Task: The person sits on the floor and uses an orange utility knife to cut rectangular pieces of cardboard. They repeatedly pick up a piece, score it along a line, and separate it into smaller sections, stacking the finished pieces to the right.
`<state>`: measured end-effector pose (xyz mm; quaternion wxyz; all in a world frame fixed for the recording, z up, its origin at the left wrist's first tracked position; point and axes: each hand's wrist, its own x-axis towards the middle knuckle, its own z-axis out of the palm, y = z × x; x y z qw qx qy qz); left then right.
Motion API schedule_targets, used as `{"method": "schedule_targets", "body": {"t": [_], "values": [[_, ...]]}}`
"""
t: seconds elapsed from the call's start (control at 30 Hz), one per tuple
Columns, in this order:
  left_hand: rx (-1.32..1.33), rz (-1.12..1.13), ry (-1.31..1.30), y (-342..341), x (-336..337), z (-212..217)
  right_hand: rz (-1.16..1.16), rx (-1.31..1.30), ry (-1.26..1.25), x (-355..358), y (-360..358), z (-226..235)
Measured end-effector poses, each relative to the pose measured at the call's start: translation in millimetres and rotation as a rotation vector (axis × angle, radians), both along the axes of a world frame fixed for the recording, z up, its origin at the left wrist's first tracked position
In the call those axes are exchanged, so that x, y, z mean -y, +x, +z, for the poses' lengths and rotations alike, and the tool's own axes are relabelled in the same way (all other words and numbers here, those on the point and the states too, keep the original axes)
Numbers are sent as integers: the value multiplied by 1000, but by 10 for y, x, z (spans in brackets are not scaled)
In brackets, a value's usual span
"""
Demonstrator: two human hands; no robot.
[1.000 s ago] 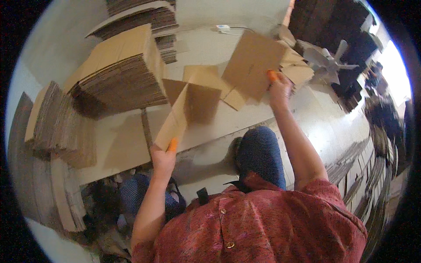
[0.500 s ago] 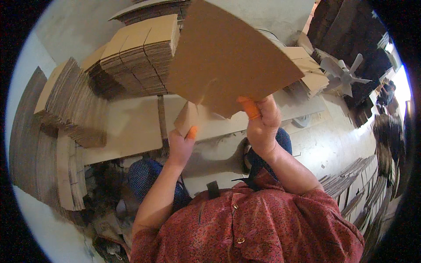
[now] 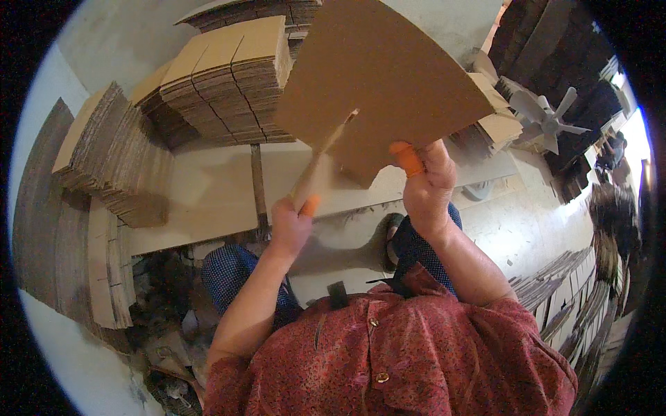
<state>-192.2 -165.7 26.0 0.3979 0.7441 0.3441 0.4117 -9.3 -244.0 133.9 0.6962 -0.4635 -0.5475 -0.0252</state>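
A large brown cardboard sheet (image 3: 395, 76) is held up in front of me, with a notch in its near edge. My right hand (image 3: 429, 186) grips that edge beside the notch, an orange cover on the thumb. My left hand (image 3: 288, 227), also with an orange thumb cover, is closed on a small cardboard piece (image 3: 312, 173). The piece is smeared by motion and appears narrow, almost edge-on. It slants up across the sheet's left part, and its far end overlaps a small pale spot there; I cannot tell whether it touches.
A low board (image 3: 201, 201) lies behind the hands. Strapped cardboard bundles (image 3: 229, 76) stand at the back left, with a leaning stack (image 3: 114, 159) farther left. To the right are more cardboard pieces (image 3: 501, 128), a fan (image 3: 548, 119) and stacked sheets (image 3: 562, 284) along the floor.
The small cardboard piece has swung up and right over the sheet, turning narrower to view. The sheet and my right hand have shifted slightly right.
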Motion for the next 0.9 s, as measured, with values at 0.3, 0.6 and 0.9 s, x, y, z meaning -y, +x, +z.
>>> {"method": "schedule_targets", "body": {"t": [0.3,0.6,0.9], "values": [[-52,56,62,42,8,-81,-36,199,-339,33,-75,-447],[130,33,51,111,-14,-219,-25,275,-326,86,-25,-495],[-2,-11,-67,107,28,-21,-94,408,-663,171,53,-541]]}}
